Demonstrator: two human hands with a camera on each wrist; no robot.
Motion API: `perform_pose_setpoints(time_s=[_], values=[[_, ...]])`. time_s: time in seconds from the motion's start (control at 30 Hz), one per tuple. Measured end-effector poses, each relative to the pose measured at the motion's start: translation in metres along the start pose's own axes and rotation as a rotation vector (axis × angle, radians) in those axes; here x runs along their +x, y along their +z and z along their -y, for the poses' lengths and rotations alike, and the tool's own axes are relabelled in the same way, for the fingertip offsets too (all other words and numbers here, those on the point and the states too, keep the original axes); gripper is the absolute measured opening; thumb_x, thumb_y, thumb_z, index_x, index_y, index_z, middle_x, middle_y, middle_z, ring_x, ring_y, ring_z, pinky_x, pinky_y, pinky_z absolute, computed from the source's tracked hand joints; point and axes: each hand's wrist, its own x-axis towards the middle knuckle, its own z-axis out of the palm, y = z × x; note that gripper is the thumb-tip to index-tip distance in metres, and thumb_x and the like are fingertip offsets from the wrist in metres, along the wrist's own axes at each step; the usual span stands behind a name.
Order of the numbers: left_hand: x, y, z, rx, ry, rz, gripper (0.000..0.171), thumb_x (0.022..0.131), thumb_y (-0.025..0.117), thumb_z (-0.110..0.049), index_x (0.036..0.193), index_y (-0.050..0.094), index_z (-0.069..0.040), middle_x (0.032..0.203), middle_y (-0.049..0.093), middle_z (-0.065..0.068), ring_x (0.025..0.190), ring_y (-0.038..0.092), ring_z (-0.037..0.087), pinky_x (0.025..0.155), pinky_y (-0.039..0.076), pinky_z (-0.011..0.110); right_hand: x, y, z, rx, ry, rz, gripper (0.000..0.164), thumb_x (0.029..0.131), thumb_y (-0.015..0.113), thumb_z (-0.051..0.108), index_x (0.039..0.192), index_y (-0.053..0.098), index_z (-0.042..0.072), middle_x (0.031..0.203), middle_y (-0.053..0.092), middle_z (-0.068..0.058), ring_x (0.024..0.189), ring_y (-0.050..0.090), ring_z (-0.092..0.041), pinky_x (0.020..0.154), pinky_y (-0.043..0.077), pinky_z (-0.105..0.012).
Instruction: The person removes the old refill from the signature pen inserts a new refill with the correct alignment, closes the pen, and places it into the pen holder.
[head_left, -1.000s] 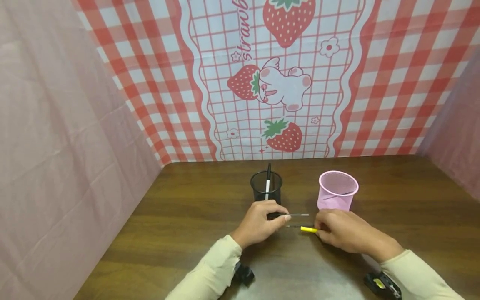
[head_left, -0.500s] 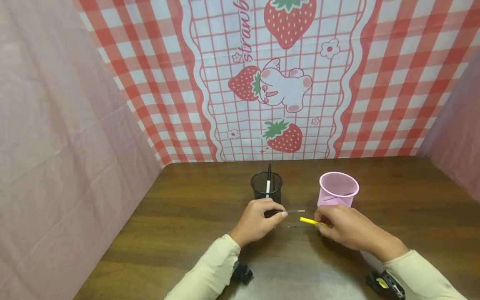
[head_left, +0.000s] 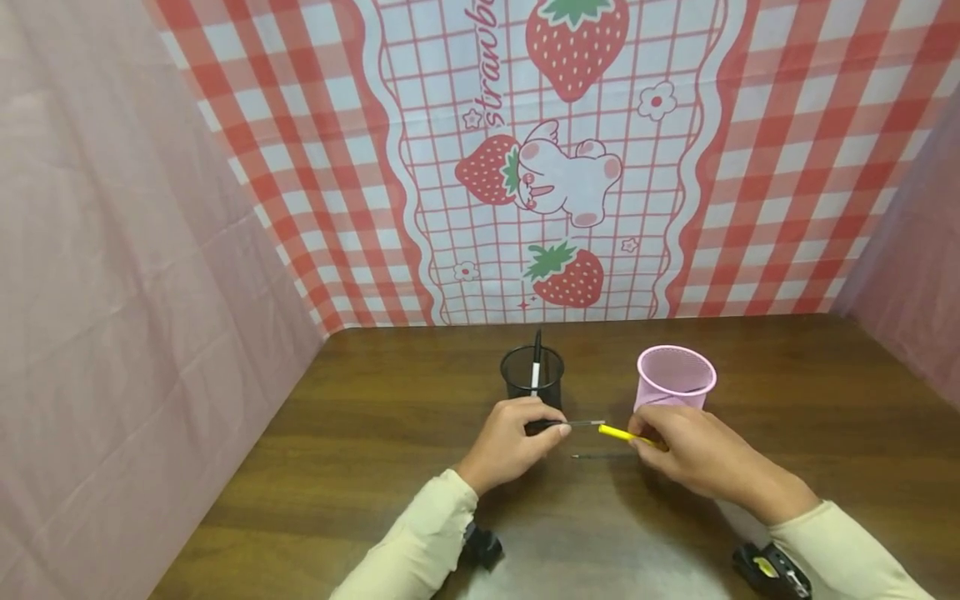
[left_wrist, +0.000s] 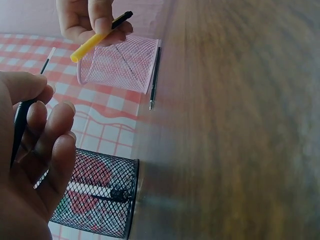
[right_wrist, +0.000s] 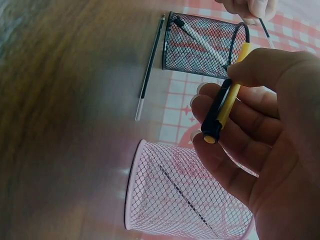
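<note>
I see the left hand [head_left: 512, 442] pinching a slim pale-tipped black rod [left_wrist: 20, 122] near the yellow-and-black plastic pen [right_wrist: 229, 103] pinched in the right hand [head_left: 701, 450].

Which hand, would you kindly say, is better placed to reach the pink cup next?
Likely the right hand: though holding the yellow barrel, it is nearer the pink cup; the left hand is nearer the black cup.

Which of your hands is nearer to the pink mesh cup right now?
The right hand: it's just in front of the pink mesh cup. The left hand is farther off to the left, in front of the black mesh cup.
</note>
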Motion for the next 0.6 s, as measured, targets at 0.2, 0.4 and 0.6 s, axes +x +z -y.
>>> perform_pose_setpoints(time_s=[0.2, 0.4, 0.6], values=[[0.0003, -0.0008, 0.0014, -0.006, -0.011, -0.003, 0.009, 0.093, 0.073, -0.020, 0.097, 0.077, -0.012, 0.084, 0.066, -0.008, 0.073, 0.056, 0.002, 0.068, 0.048, 0.017, 0.0016, -0.0009, -0.0006, -0.013, -0.009, -0.030, 0.027, 0.079, 0.080, 0.009, 0.085, 0.061, 0.027, 0.079, 0.053, 0.022, 0.071, 0.052, 0.003, 0.060, 0.049, -0.028], [0.0020, 0.0002, 0.0026, 0.005, -0.008, 0.000, 0.010, 0.094, 0.072, -0.020, 0.097, 0.077, -0.012, 0.087, 0.068, -0.007, 0.078, 0.059, 0.001, 0.073, 0.050, 0.018, 0.0005, -0.0026, -0.0030, -0.007, -0.013, -0.054, 0.028, 0.080, 0.080, 0.008, 0.086, 0.060, 0.026, 0.081, 0.056, 0.022, 0.073, 0.054, 0.003, 0.061, 0.050, -0.030], [0.0030, 0.0004, 0.0020, 0.031, -0.007, -0.017, 0.008, 0.093, 0.073, -0.019, 0.096, 0.077, -0.012, 0.088, 0.069, -0.006, 0.084, 0.061, 0.002, 0.078, 0.050, 0.018, 0.0008, -0.0041, -0.0035, -0.014, -0.018, -0.091, 0.029, 0.080, 0.080, 0.007, 0.087, 0.059, 0.026, 0.082, 0.055, 0.022, 0.072, 0.052, 0.003, 0.060, 0.049, -0.027]])
